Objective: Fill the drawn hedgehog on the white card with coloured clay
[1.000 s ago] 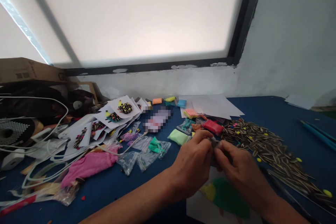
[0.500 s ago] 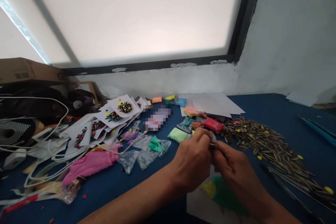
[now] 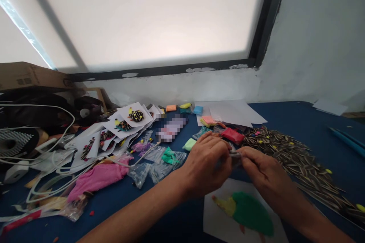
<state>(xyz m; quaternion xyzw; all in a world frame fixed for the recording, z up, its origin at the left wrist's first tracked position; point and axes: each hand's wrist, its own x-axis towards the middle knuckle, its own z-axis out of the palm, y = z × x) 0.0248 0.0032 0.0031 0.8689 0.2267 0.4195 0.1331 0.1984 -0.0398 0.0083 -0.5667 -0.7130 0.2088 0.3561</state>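
Note:
My left hand (image 3: pixel 209 163) and my right hand (image 3: pixel 264 169) meet above the table, both closed. Between their fingertips is a small shiny plastic packet (image 3: pixel 235 154); its contents are hidden by my fingers. Just below my hands lies a white sheet (image 3: pixel 212 222) bearing a hedgehog-like shape (image 3: pixel 251 212), with a green body, a yellow head and brownish feet. Beyond my left hand are a pale green clay packet (image 3: pixel 189 144) and a red clay packet (image 3: pixel 232 135). A pile of striped sunflower seeds (image 3: pixel 296 159) spreads to the right of my right hand.
To the left lie finished seed hedgehog cards (image 3: pixel 134 117), a pink cloth (image 3: pixel 99 178), white cables (image 3: pixel 42 193) and clear bags (image 3: pixel 159 169). White sheets (image 3: pixel 234 112) rest near the wall. A blue tool (image 3: pixel 346 140) lies far right on the blue table (image 3: pixel 159 216).
My hands have drawn slightly apart around the packet, my right hand shifting right. More of the green and yellow shape now shows below. The dark pen-like tool at right is now hidden.

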